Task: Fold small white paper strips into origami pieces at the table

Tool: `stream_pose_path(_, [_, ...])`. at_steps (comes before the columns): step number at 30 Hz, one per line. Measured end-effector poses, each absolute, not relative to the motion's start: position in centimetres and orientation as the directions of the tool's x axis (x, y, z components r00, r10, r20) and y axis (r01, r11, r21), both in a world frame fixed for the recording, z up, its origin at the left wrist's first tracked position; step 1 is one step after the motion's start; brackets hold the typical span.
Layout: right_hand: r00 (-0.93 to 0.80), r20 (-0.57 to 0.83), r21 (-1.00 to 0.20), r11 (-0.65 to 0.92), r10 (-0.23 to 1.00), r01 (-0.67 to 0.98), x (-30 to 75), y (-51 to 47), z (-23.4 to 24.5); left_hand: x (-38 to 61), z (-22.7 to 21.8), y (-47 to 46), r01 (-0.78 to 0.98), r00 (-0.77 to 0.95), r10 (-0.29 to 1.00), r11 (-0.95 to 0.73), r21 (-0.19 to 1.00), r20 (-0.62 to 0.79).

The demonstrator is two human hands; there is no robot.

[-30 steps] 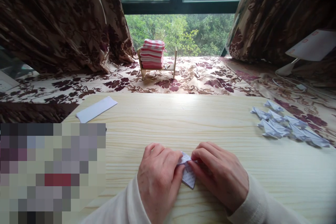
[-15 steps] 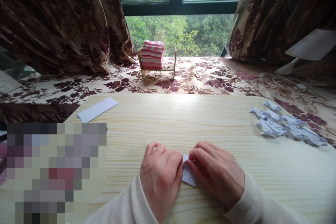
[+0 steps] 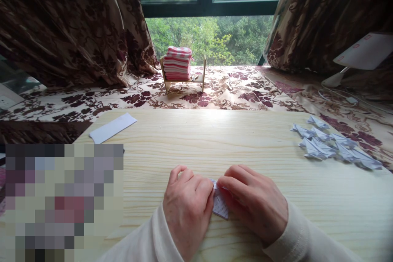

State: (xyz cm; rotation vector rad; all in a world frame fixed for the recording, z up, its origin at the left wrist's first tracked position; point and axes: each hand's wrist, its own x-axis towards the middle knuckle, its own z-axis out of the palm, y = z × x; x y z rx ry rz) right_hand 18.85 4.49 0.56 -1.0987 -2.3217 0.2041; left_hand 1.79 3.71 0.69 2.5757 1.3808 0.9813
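A small folded piece of paper [image 3: 220, 206] with printed marks lies on the wooden table between my hands, its lower end tapering to a corner. My left hand [image 3: 188, 200] is closed at its left edge, fingers curled and pressing the paper down. From the right, my right hand [image 3: 253, 198] pinches the upper part of the paper, with thumb and index finger close to my left fingertips. The fingers cover much of the paper's top and sides, so the exact fold there is hidden.
Several folded white paper shapes [image 3: 321, 147] are clustered at the table's right edge. A white paper strip [image 3: 113, 128] lies at the back left. Behind the table [image 3: 172, 143] stand a small rack with pink-striped cloths [image 3: 177, 65] and a lamp [image 3: 362, 51]. A blurred block hides the lower left.
My right fingers have shifted slightly left over the top of the paper, closer to my left hand. The left hand has hardly moved.
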Motion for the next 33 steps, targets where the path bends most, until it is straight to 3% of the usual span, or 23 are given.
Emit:
stream_pose_path(4, [-0.516,0.432,-0.358,0.666,0.740,0.655,18.8,4.5,0.7,1.9,1.1,3.6,0.732,0.395,0.777,-0.589,0.344,0.491])
stream_pose_path(11, [-0.523,0.443,-0.384,0.681,0.728,0.623,18.8,4.3,0.8,0.7,1.4,3.9,0.682,0.316,0.801,-0.565,0.465,0.509])
stream_pose_path(18, [-0.518,0.455,-0.385,0.684,0.724,0.619,18.7,4.2,0.7,0.0,1.1,4.0,0.714,0.384,0.742,-0.616,0.333,0.549])
stream_pose_path(23, [-0.519,0.460,-0.389,0.689,0.720,0.611,18.8,4.2,0.6,0.2,1.5,3.7,0.701,0.390,0.750,-0.618,0.356,0.535])
stream_pose_path(33, [-0.515,0.448,-0.408,0.679,0.731,0.610,18.8,4.0,0.5,0.2,1.2,3.7,0.728,0.445,0.723,-0.636,0.257,0.529])
